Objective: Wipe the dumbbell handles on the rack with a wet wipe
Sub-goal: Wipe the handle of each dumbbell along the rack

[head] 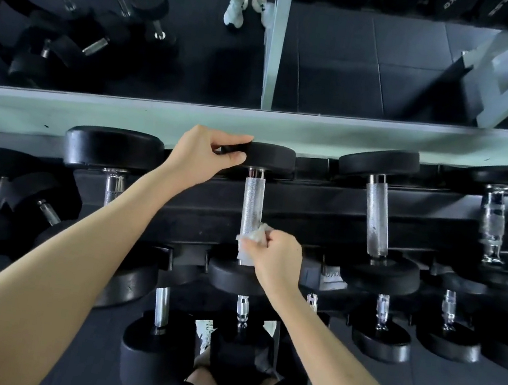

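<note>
A black dumbbell with a knurled silver handle (252, 205) lies on the top tier of the rack (315, 207), in the middle of the view. My left hand (209, 150) grips the far black head (270, 158) of that dumbbell, thumb and fingers curled round its edge. My right hand (273, 257) pinches a crumpled white wet wipe (255, 235) and holds it against the lower right side of the handle, close to the near head (234, 276).
More dumbbells lie on the top tier: a large one at left (115, 150), two at right (376, 216) (491, 222). Lower tiers hold several more (382, 314). A mirror (340, 57) behind the rack reflects the floor and other dumbbells.
</note>
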